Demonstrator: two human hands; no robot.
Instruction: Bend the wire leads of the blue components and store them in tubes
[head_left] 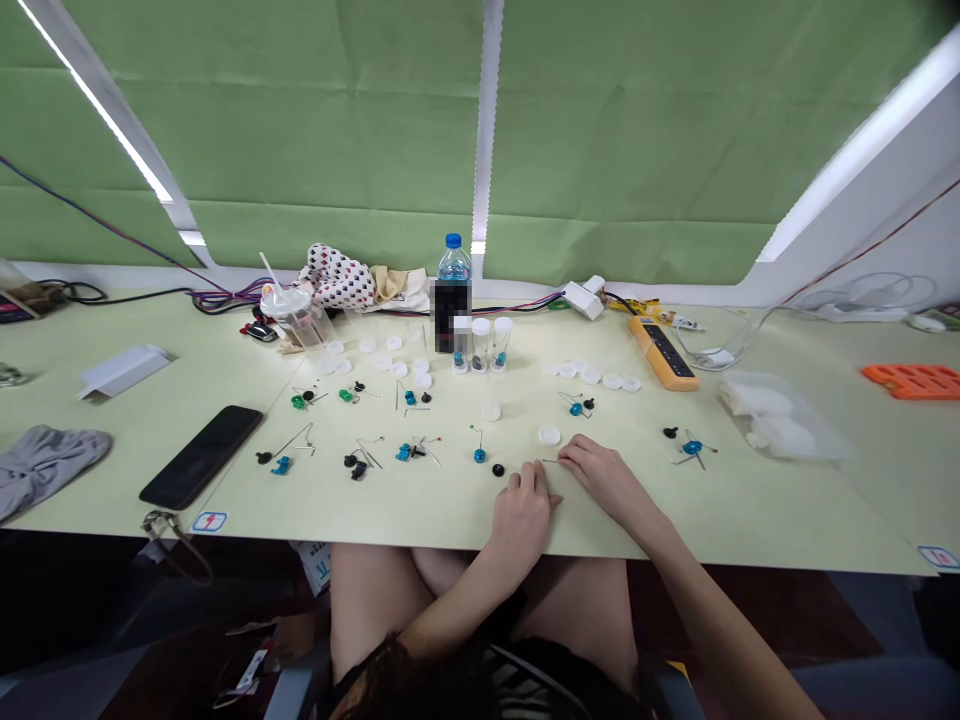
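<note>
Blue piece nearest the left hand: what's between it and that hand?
A small round black piece lies between the blue piece and the left hand, in the head view.

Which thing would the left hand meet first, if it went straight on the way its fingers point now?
The left hand would probably meet the white cap ahead, though the rod in the right hand lies so close that it may come first.

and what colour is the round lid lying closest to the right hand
The lid is white, clearest in the head view.
</note>
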